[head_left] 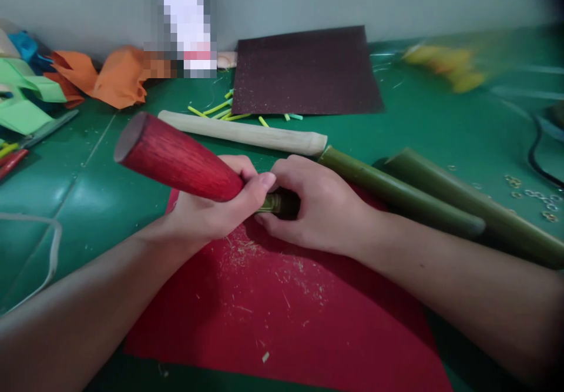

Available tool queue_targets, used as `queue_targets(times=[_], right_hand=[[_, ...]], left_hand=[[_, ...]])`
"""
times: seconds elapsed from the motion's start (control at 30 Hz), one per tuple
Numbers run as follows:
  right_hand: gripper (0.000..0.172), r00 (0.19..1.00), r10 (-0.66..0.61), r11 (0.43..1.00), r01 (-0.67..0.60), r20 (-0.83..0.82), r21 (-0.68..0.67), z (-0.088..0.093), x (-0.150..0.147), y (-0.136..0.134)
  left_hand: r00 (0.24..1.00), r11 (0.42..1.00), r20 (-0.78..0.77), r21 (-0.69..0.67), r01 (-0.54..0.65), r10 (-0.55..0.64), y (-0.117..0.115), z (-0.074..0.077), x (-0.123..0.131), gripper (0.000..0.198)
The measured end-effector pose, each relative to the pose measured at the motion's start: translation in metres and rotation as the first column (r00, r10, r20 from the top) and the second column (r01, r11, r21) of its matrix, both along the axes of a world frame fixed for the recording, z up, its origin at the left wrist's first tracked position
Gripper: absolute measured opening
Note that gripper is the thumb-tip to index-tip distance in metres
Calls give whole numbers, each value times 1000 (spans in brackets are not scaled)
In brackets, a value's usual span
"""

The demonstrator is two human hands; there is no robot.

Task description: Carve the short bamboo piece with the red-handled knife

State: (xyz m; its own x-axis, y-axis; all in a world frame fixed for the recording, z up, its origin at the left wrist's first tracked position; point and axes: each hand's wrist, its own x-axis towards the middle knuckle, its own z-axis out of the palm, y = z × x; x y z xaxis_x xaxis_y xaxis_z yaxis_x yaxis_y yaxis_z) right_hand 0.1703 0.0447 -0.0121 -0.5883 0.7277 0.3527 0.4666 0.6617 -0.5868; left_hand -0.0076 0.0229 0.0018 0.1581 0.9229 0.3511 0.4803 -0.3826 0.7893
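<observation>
The red-handled tool sat at the centre left of the frame, above a red sheet on the green desk. Its handle was wood stained deep red, with visible grain. It was thick and cut flat at the upper-left end, and it tapered toward a brass-coloured collar at the centre.

The left hand had its grip closed around the narrow end of the handle, with the thumb laid along the top. The right hand had its grip curled over a dark green piece just beyond the collar.

- Hidden: the right hand covered the tool's working end and most of the dark green piece, so the shape of neither could be made out.
- Pale shavings lay on the red sheet below the hands.
- Two green bamboo tubes ran to the right, and the far one was cut off by the frame edge.
- A pale stick and a dark sheet lay behind the hands.
- Blurred: a yellow object at the upper right could not be identified.
</observation>
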Motion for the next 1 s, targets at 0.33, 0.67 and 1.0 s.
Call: queue_targets(times=[0.33,0.67,1.0], right_hand=[[13,999,26,1000,-26,40,1,1,0,0],[13,999,16,1000,-16,35,2,0,0,0],[13,998,29,999,-31,59,25,2,-1,-1]], left_hand=[[996,996,32,20,-89,89,0,-5,2,31],[994,995,85,-88,-55,62,-1,0,8,30],[988,992,113,-73,-100,107,-1,0,8,30]])
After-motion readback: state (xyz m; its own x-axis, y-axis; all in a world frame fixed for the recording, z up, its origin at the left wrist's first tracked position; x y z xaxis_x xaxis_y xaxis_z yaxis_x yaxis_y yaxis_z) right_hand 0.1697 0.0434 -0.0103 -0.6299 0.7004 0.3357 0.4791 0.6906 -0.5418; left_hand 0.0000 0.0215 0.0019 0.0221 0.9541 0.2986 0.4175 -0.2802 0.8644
